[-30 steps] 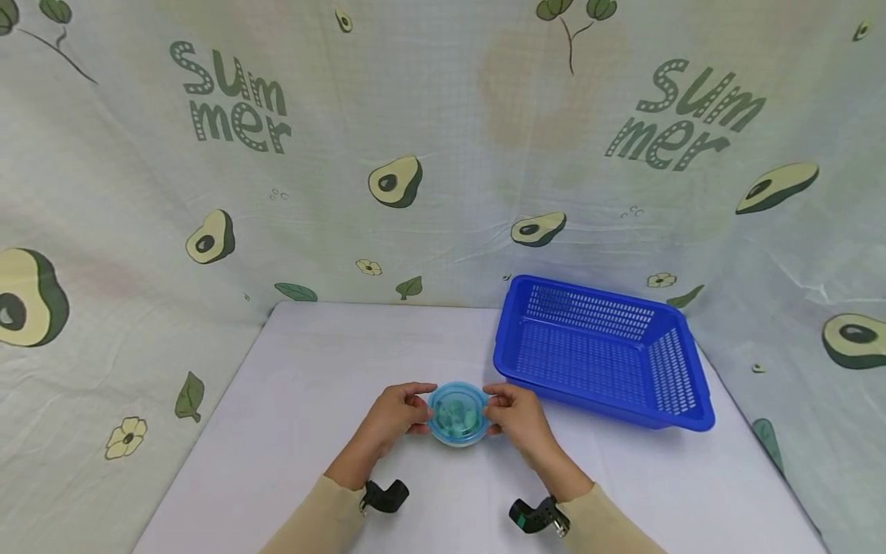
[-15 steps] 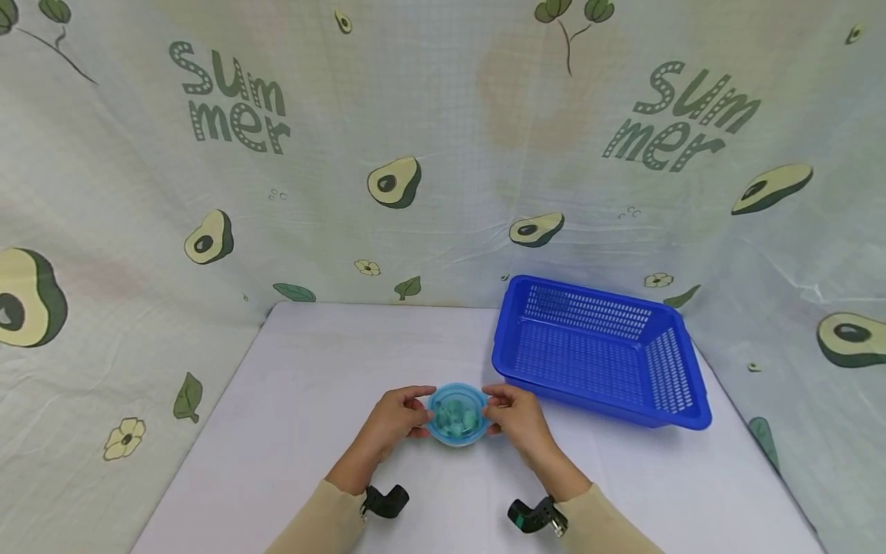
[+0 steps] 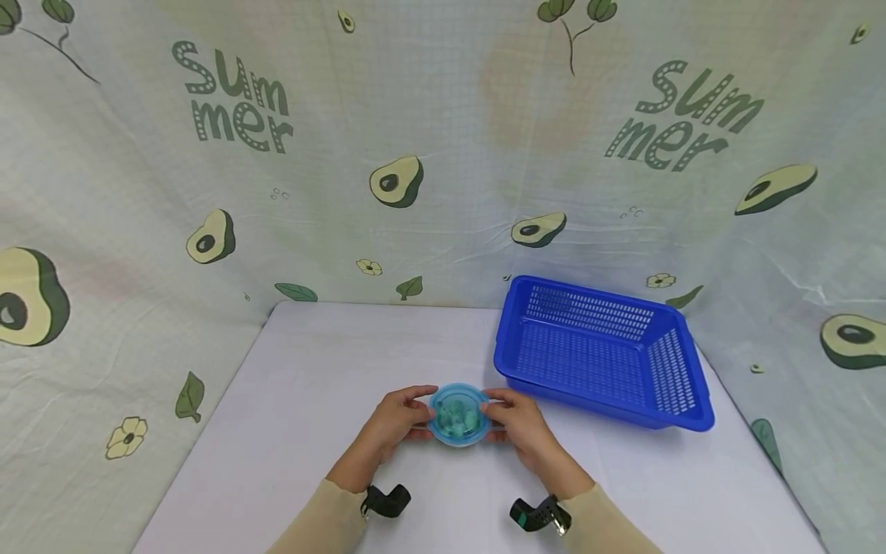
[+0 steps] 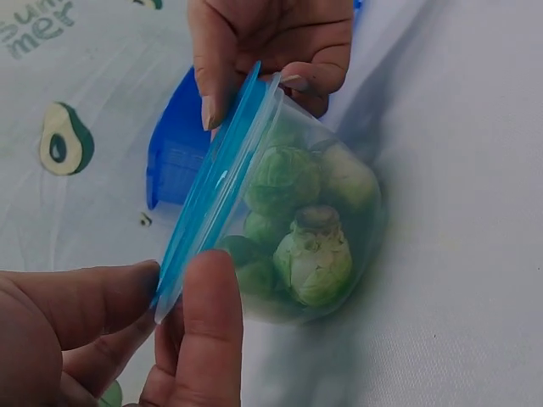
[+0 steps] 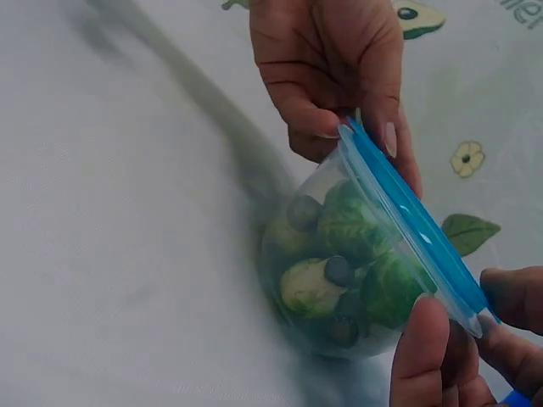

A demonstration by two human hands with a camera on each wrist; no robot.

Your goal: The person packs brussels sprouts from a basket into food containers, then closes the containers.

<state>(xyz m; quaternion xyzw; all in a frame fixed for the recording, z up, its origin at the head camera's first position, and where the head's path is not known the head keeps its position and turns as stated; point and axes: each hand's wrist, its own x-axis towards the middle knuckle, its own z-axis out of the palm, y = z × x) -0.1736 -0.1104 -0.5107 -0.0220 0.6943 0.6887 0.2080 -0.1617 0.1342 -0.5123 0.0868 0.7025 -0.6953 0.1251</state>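
Observation:
A round clear plastic container [image 4: 361, 254] with a translucent blue lid [image 3: 459, 415] is between my two hands. Brussels sprouts [image 4: 314, 263] show through its wall; small dark round spots [image 5: 339, 270] among them cannot be identified in the right wrist view. My left hand [image 3: 396, 419] pinches the left side of the rim, thumb on the lid and fingers under the edge. On the opposite side my right hand [image 3: 519, 423] grips the rim likewise. The lid appears seated on the container, though whether it is sealed all round cannot be told.
A blue perforated plastic basket [image 3: 584, 362] stands at the right rear of the white-covered table [image 3: 346, 346], close beyond my right hand. Behind the table hangs a pale cloth [image 3: 450, 115] printed with avocados and leaves.
Both thumbs have shifted slightly inward over the lid's edge, and the fingers have come closer round the rim. The container has stayed in nearly the same place; the basket has not moved.

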